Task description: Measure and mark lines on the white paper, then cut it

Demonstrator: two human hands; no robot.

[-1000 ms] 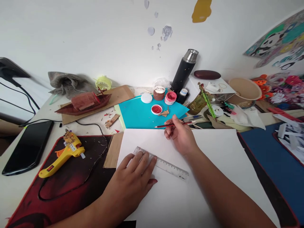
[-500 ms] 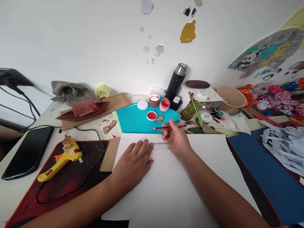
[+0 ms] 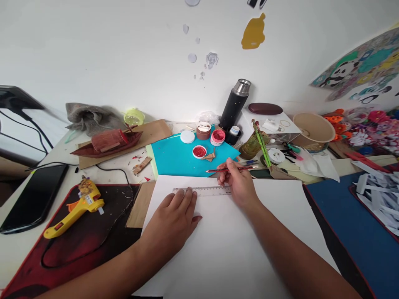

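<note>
A clear ruler (image 3: 212, 191) lies across the upper part of a large white paper sheet (image 3: 218, 249). My left hand (image 3: 173, 218) rests flat on the sheet, fingers stretched out, its fingertips on the ruler's left part. Over the ruler's right end is my right hand (image 3: 239, 185), closed around a red-and-black pencil (image 3: 215, 170). The pencil is held nearly level, its tip pointing left and clear of the paper. Part of the pencil is hidden by the fingers.
A yellow glue gun (image 3: 75, 211) and black phone (image 3: 34, 197) lie left. Behind them sits a red model boat (image 3: 109, 143). Open paint pots (image 3: 217, 137) stand on blue card (image 3: 171, 155), near a black flask (image 3: 236, 104). Paper strips (image 3: 378, 197) are piled right.
My left hand has slid a little left and down, baring more of the ruler. The right hand still grips the pencil over the ruler's end. The camera view has shifted slightly.
</note>
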